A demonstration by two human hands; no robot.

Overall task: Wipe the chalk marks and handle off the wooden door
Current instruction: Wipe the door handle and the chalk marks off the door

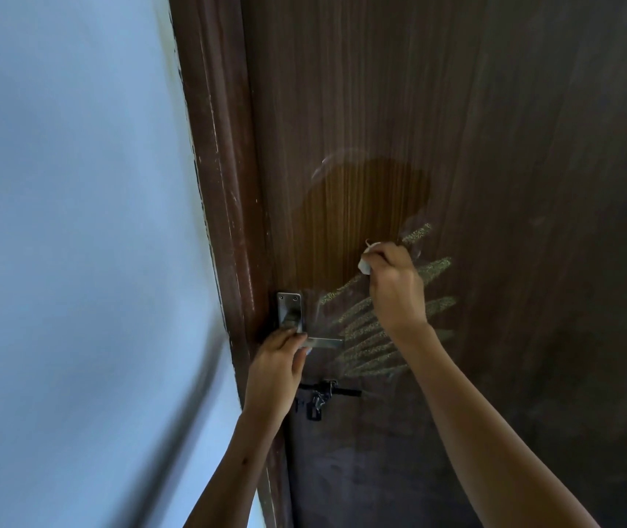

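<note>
chalk marks (376,337) run in slanted, pale greenish-yellow streaks across the wooden door (380,108), filling the space to the right of the handle (315,341) and reaching up past the right hand (395,287). the door is dark brown with vertical grain and takes up the middle and right of the view. above the streaks sits a rounded patch (365,207) of richer, glossier brown, edged by a faint whitish smear along its upper left.

the right hand is pressed against the door among the upper streaks, its fingers curled closed around a small white wad of cloth (365,264) that pokes out at the top left of the fist. some streaks show on both sides of this hand, so it lies across them.

the left hand (277,371) is lower and to the left, its fingers wrapped over the metal handle near where the lever meets its rectangular silver plate (289,303); the free end of the lever sticks out to the right of the fingers. the plate is fixed near the door's left edge, just beside the brown door frame (220,184).

below the handle a dark sliding latch (327,390) crosses the door, with a small padlock (314,411) hanging from it. a pale blue wall (68,222) fills the left of the view.
</note>
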